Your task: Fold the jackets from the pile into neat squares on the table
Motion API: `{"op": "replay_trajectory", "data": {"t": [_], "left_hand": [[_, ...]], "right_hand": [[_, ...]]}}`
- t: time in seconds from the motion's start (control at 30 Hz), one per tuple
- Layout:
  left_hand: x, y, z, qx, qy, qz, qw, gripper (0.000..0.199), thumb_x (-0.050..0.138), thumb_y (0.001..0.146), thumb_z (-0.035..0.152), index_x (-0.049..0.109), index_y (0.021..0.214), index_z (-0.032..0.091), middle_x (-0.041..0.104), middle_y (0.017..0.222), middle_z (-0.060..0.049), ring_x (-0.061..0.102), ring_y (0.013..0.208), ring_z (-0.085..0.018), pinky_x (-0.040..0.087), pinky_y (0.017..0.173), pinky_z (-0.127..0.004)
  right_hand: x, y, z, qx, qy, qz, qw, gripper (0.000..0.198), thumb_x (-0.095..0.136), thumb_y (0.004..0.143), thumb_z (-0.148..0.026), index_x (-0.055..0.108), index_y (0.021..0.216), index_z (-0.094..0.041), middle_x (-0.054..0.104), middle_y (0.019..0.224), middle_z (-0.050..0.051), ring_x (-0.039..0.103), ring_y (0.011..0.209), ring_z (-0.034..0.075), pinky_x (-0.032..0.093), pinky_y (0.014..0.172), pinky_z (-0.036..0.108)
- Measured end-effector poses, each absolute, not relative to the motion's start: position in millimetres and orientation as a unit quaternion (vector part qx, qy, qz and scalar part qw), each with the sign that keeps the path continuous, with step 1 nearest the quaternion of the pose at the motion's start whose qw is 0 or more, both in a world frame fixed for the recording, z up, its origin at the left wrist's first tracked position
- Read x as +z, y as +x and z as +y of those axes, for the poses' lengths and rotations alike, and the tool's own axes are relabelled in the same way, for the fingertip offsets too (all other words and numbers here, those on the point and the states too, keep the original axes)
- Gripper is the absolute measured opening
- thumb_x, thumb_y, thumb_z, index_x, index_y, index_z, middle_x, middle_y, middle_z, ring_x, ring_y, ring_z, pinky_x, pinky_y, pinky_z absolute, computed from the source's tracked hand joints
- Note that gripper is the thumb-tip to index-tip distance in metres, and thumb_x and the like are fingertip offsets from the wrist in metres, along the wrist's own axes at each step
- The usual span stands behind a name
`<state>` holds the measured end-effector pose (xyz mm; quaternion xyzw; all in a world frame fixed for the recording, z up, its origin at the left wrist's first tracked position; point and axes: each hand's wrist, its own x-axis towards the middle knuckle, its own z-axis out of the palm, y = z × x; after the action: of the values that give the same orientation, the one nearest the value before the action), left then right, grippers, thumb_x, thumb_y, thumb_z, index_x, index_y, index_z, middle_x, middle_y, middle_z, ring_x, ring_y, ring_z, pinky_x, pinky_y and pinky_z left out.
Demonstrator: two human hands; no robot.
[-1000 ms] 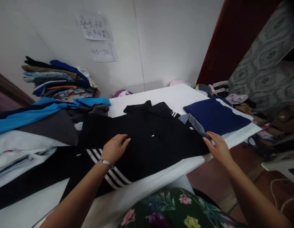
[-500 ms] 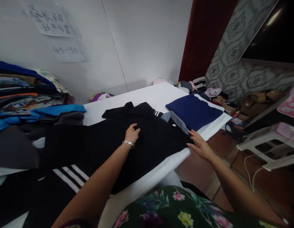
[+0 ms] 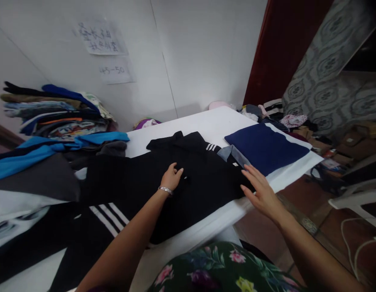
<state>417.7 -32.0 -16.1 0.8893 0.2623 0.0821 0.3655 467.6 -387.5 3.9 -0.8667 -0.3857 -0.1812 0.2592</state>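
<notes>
A black jacket (image 3: 203,190) with white stripes on its sleeves lies spread on the white table, its grey-blue inner lining (image 3: 229,153) showing at the far right side. Resting on the middle of its front is my left hand (image 3: 171,178), fingers bent, thumb and forefinger apart; nothing shows in it. A small light spot is visible on the cloth just beside the thumb. My right hand (image 3: 262,194) is at the jacket's right edge, fingers spread and nothing gripped; whether its fingertips touch the cloth I cannot tell. A folded navy garment (image 3: 267,146) lies beyond that hand.
A tall stack of folded clothes (image 3: 63,111) stands at the left, with blue and grey garments (image 3: 99,138) in front of it. The white table (image 3: 203,121) runs along a wall with paper signs (image 3: 115,69). Loose clothes (image 3: 276,111) lie past its far end; a white stool (image 3: 355,198) is at right.
My view has turned left, so the scene sits farther right. My right hand's fingers are more raised and spread at the jacket's edge. The left hand stays on the jacket's front.
</notes>
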Motion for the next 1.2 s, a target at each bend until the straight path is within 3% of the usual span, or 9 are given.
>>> {"op": "replay_trajectory", "data": {"t": [0.1, 0.3, 0.47, 0.6, 0.7, 0.8, 0.97, 1.07, 1.2], "left_hand": [[-6.8, 394.4, -25.9, 0.05, 0.915, 0.229, 0.328, 0.045, 0.047, 0.087, 0.04, 0.053, 0.126, 0.018, 0.07, 0.092, -0.005, 0.065, 0.085, -0.018, 0.048, 0.08, -0.03], [5.0, 328.4, 20.8, 0.011, 0.969, 0.16, 0.189, 0.03, 0.053, 0.083, 0.04, 0.066, 0.103, 0.022, 0.068, 0.101, -0.005, 0.063, 0.093, -0.019, 0.046, 0.085, -0.029], [8.8, 296.7, 52.8, 0.037, 0.959, 0.242, 0.144, 0.025, 0.048, 0.086, 0.041, 0.064, 0.082, 0.022, 0.068, 0.089, -0.003, 0.062, 0.084, -0.018, 0.045, 0.077, -0.028], [2.2, 295.9, 55.5, 0.045, 0.959, 0.258, 0.113, 0.022, 0.048, 0.087, 0.037, 0.061, 0.077, 0.022, 0.066, 0.083, -0.002, 0.062, 0.083, -0.017, 0.042, 0.077, -0.027], [-3.0, 292.7, 59.5, 0.039, 0.958, 0.26, 0.113, 0.023, 0.049, 0.087, 0.04, 0.062, 0.083, 0.022, 0.067, 0.086, -0.002, 0.062, 0.087, -0.017, 0.043, 0.079, -0.027], [-1.7, 275.4, 68.4, 0.057, 0.962, 0.253, 0.091, 0.027, 0.05, 0.087, 0.041, 0.064, 0.099, 0.021, 0.068, 0.102, -0.006, 0.061, 0.099, -0.02, 0.043, 0.089, -0.032], [6.9, 225.4, 59.2, 0.095, 0.963, 0.251, -0.005, 0.043, 0.056, 0.084, 0.028, 0.056, 0.125, 0.017, 0.05, 0.14, -0.014, 0.037, 0.134, -0.029, 0.025, 0.111, -0.048], [4.4, 203.9, 41.8, 0.105, 0.963, 0.249, -0.017, 0.047, 0.053, 0.086, 0.031, 0.051, 0.131, 0.017, 0.04, 0.147, -0.014, 0.029, 0.14, -0.029, 0.02, 0.114, -0.051], [-8.8, 193.3, 35.0, 0.076, 0.952, 0.298, -0.001, 0.053, 0.051, 0.087, 0.04, 0.049, 0.134, 0.017, 0.038, 0.148, -0.014, 0.029, 0.14, -0.029, 0.022, 0.114, -0.05]], "right_hand": [[2.5, 468.3, -367.8, -0.133, -0.845, -0.463, 0.232, 0.05, 0.045, 0.092, -0.039, 0.043, 0.139, -0.022, 0.034, 0.151, 0.01, 0.026, 0.141, 0.027, 0.031, 0.11, 0.049], [-55.0, 501.5, -373.6, -0.099, -0.911, -0.382, 0.12, 0.052, 0.041, 0.09, -0.052, 0.056, 0.129, -0.02, 0.047, 0.142, 0.013, 0.038, 0.133, 0.033, 0.034, 0.103, 0.057], [-64.7, 502.8, -380.4, -0.113, -0.912, -0.383, 0.095, 0.054, 0.037, 0.09, -0.053, 0.054, 0.13, -0.02, 0.045, 0.144, 0.011, 0.038, 0.133, 0.031, 0.034, 0.103, 0.054], [-60.4, 500.9, -378.3, -0.108, -0.914, -0.381, 0.093, 0.054, 0.035, 0.09, -0.054, 0.054, 0.13, -0.022, 0.046, 0.143, 0.01, 0.039, 0.133, 0.031, 0.034, 0.103, 0.054], [-62.9, 503.3, -379.4, -0.104, -0.914, -0.381, 0.09, 0.057, 0.034, 0.088, -0.055, 0.055, 0.129, -0.021, 0.046, 0.143, 0.01, 0.04, 0.133, 0.031, 0.035, 0.102, 0.053], [-69.6, 506.0, -384.2, -0.107, -0.913, -0.382, 0.091, 0.061, 0.03, 0.087, -0.057, 0.055, 0.128, -0.02, 0.046, 0.143, 0.011, 0.04, 0.132, 0.032, 0.037, 0.101, 0.054], [-70.6, 505.6, -383.5, -0.13, -0.907, -0.385, 0.11, 0.063, 0.026, 0.086, -0.06, 0.057, 0.126, -0.022, 0.049, 0.139, 0.015, 0.041, 0.13, 0.039, 0.034, 0.097, 0.064], [-58.2, 498.5, -368.2, -0.177, -0.887, -0.404, 0.135, 0.061, 0.027, 0.086, -0.06, 0.053, 0.13, -0.026, 0.047, 0.141, 0.015, 0.035, 0.134, 0.038, 0.028, 0.102, 0.066], [-53.0, 489.4, -342.5, -0.174, -0.848, -0.479, 0.143, 0.061, 0.03, 0.088, -0.057, 0.047, 0.135, -0.022, 0.04, 0.147, 0.013, 0.029, 0.139, 0.034, 0.028, 0.107, 0.059]]}}
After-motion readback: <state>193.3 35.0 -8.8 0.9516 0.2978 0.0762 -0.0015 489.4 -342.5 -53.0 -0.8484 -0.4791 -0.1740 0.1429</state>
